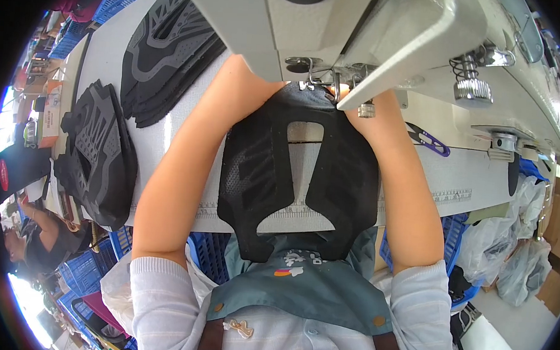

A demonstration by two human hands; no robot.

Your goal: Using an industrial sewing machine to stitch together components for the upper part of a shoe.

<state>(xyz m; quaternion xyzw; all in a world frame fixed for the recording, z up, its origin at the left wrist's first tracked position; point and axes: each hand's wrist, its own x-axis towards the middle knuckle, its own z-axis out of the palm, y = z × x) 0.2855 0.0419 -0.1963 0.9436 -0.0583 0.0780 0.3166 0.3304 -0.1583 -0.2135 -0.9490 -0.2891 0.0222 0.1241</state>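
Observation:
A black shoe upper [242,167] lies face down across the white sewing machine bed. Its far end passes under the needle area of the sewing machine [237,20], and its two near ends hang over the table's front edge toward my apron. My left hand [250,85] is at the upper's far left edge, its fingers hidden by the machine head. On the other side my right hand [366,110] rests by the far right edge, with its fingers mostly hidden behind the presser foot and a metal guard. How either hand grips the upper cannot be seen.
Two stacks of grey-black shoe uppers [166,55] lie at the left on the table. Thread snips [430,140] with a purple handle lie right of my right forearm. A ruler strip [453,195] runs along the front edge. Blue baskets [209,257] stand below; another person [42,245] sits at far left.

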